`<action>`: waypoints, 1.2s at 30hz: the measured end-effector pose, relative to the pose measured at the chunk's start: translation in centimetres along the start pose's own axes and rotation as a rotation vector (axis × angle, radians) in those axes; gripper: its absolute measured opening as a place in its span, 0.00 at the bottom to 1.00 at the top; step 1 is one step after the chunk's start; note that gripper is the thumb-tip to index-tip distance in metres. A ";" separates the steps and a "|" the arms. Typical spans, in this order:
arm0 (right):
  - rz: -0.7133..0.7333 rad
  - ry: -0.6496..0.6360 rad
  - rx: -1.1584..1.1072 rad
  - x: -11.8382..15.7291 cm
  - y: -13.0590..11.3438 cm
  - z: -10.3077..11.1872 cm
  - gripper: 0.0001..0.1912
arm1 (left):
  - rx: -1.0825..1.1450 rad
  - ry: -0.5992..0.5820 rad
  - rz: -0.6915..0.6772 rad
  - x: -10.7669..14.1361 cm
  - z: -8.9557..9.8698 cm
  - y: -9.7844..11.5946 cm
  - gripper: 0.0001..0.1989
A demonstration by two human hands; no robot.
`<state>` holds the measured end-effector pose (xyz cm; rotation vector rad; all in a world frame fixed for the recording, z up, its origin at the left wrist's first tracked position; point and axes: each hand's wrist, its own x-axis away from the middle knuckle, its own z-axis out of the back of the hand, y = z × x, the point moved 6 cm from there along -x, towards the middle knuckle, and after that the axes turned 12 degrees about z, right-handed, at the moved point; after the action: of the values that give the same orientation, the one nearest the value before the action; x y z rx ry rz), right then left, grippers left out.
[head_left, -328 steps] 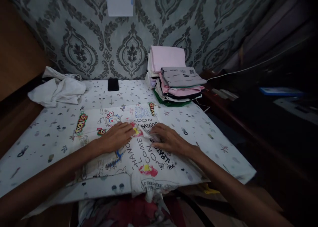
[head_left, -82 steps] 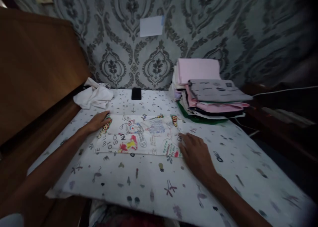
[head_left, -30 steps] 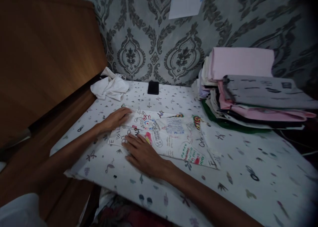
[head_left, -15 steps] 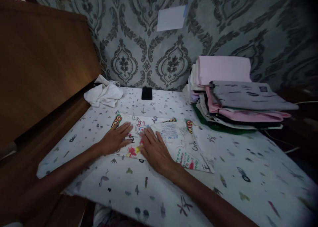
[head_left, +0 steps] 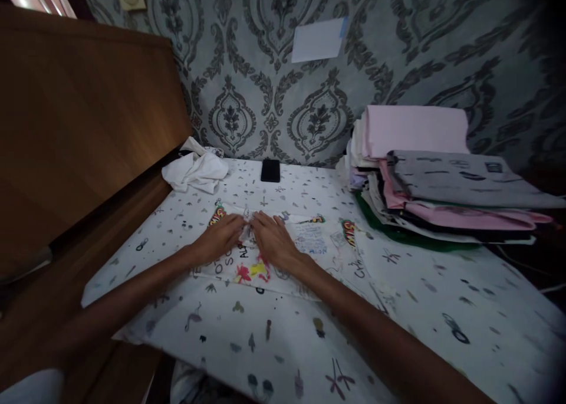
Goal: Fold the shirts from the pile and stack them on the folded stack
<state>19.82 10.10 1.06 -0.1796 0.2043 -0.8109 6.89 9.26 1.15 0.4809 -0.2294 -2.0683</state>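
Observation:
A white garment point(head_left: 327, 256) with colourful lettering, doodles and red and yellow patches lies folded on the patterned tablecloth. My left hand point(head_left: 223, 237) rests on its left part, palm down, fingers slightly bent and pointing to the right. Close beside it, my right hand point(head_left: 273, 239) lies on the middle of the cloth with its fingers stretched toward the far edge. The fingertips of both hands nearly meet, and a little cloth shows between them. Parts of the print are hidden under my hands.
A tall stack of folded clothes point(head_left: 415, 132) stands at the back right. A black phone-like object point(head_left: 270, 171) lies near the wall. Left of it is a crumpled white cloth point(head_left: 197, 171). A wooden panel point(head_left: 88, 121) borders the table's left side.
My hands have come closer together and farther up the garment, toward its far edge. The garment's lower right part now folds differently, covering some green and red lettering. The view has shifted slightly.

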 end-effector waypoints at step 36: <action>-0.189 0.001 -0.022 -4.0 4.9 -2.5 0.33 | -0.360 0.024 0.153 -2.4 -0.7 -3.6 0.12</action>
<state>19.90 16.15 -2.04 -0.2219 0.1993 -0.9965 5.47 13.18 -0.11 0.2580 0.1179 -1.8990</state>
